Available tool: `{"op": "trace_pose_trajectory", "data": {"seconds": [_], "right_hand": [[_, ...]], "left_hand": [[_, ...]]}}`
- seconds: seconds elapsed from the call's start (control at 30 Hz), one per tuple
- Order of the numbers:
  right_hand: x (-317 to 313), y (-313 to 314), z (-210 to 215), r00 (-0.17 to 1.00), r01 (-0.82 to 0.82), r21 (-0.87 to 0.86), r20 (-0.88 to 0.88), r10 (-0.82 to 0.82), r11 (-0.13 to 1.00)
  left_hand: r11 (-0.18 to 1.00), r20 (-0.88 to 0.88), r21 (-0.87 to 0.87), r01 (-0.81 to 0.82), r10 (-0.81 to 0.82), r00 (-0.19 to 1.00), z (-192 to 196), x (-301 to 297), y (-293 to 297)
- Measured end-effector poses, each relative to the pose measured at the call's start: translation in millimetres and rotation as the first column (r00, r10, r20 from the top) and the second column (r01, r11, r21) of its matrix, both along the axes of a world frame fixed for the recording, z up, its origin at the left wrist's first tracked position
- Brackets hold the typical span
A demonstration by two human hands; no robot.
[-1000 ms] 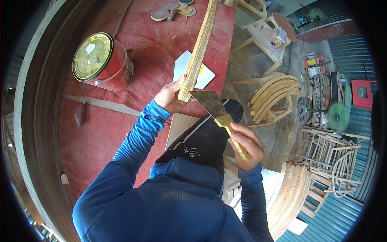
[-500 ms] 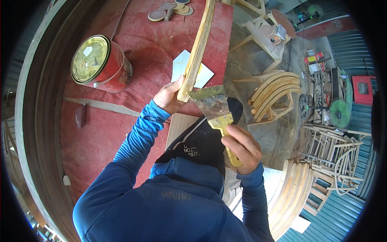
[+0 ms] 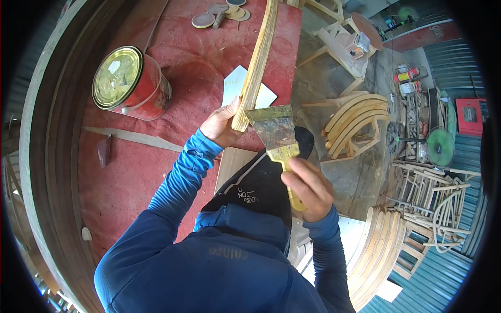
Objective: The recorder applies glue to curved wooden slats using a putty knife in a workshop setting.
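hands (image 3: 220,128) (image 3: 312,189) closed: left on wood (image 3: 256,68), right on scraper (image 3: 274,130)

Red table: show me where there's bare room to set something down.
The red table has two mostly bare patches: below the tan strip, between the dark piece and left sleeve; and between the can and white sheet. Crowded: near the top, around the discs, and around the wood in the left hand.
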State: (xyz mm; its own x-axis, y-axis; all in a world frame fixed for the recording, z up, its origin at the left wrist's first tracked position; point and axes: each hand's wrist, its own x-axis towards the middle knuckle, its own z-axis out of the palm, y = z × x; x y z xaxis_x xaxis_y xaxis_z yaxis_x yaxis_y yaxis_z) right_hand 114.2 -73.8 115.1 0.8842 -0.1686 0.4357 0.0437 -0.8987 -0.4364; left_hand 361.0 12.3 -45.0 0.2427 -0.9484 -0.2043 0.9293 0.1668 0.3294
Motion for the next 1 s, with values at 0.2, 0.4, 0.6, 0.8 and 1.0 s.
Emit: {"op": "trace_pose_trajectory", "data": {"seconds": [0.2,0.4,0.6,0.8,1.0], "right_hand": [[-14,6,5,1.0,-0.03,0.032,-0.009,0.03,0.999],[0,5,16,1.0,-0.011,-0.015,-0.027,0.011,1.0],[-3,6,27,1.0,0.018,0.105,0.018,-0.02,0.994],[15,1,31,0.998,0.031,0.002,-0.059,-0.031,1.0],[11,6,40,0.997,0.008,0.154,-0.08,0.004,0.988]], "left_hand": [[0.995,-0.029,-0.066,0.075,-0.077,0.997,-2,4,3],[0.995,0.057,0.089,-0.053,0.049,0.997,5,-6,-8],[0.993,-0.052,-0.067,0.096,-0.1,0.994,-19,6,4],[0.998,0.059,0.051,-0.046,0.043,0.997,-2,-9,-7],[0.996,0.062,0.034,0.084,-0.086,0.994,-4,-3,4]]}}
